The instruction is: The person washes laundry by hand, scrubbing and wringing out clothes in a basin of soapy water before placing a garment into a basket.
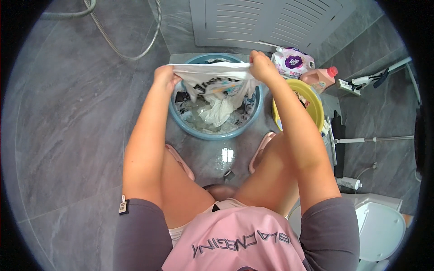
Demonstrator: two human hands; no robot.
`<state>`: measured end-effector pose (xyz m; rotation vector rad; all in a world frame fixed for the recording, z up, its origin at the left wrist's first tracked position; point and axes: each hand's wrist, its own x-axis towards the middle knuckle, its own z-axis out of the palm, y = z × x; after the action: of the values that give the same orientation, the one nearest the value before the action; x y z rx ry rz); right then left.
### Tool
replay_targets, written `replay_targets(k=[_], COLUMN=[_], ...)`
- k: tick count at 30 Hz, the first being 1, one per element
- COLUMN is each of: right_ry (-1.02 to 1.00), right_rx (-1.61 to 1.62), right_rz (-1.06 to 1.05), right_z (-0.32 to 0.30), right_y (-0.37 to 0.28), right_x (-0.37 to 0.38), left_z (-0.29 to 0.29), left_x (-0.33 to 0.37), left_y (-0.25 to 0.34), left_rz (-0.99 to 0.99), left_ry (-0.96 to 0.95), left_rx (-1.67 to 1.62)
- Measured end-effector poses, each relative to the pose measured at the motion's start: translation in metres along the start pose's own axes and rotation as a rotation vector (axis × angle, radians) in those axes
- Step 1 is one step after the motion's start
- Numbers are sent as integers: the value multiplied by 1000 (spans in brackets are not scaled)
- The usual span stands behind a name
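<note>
Left fingers (170, 73) and right fingers (257, 57), closed, grip a white garment (220, 86)

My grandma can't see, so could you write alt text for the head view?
A person's left grip and right grip hold a white cloth stretched above a blue basin of laundry; a yellow basin and pink bottle are at right.

Access to the blue basin (216, 136) is widest from the left, across the floor tiles (81, 135). The white garment (228, 85), stretched between left hand (165, 78) and right hand (263, 67), obstructs downward entry over the far part; the near part is reachable from above. On the right, the yellow basin (318, 107), pink bottle (318, 79) and wrapped pack (292, 62) restrict passage. Pink slippers (180, 161) flank the near approach, leaving a gap between them.
</note>
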<state>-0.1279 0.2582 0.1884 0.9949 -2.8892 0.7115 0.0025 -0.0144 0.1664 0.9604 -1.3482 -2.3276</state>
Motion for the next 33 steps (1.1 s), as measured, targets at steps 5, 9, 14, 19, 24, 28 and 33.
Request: replay_targets(k=[5, 9, 14, 19, 24, 28, 33], right_ry=[34, 20, 234, -302, -582, -161, 81], right_rx=[-3, 985, 1420, 837, 115, 509, 1062], right_rz=[200, 484, 472, -2, -243, 137, 397], right_z=[10, -2, -18, -29, 8, 10, 21], right_y=[17, 15, -6, -20, -69, -41, -47], right_x=[1, 15, 13, -10, -31, 5, 9], left_z=[22, 28, 26, 26, 42, 58, 88], left_x=[-37, -58, -55, -48, -49, -52, -61], left_y=[34, 49, 35, 41, 40, 40, 7], left_rz=[-50, 207, 292, 307, 181, 46, -207], left_ry=[-150, -484, -600, -327, -167, -265, -586], left_rx=[235, 1227, 1405, 672, 350, 1, -130])
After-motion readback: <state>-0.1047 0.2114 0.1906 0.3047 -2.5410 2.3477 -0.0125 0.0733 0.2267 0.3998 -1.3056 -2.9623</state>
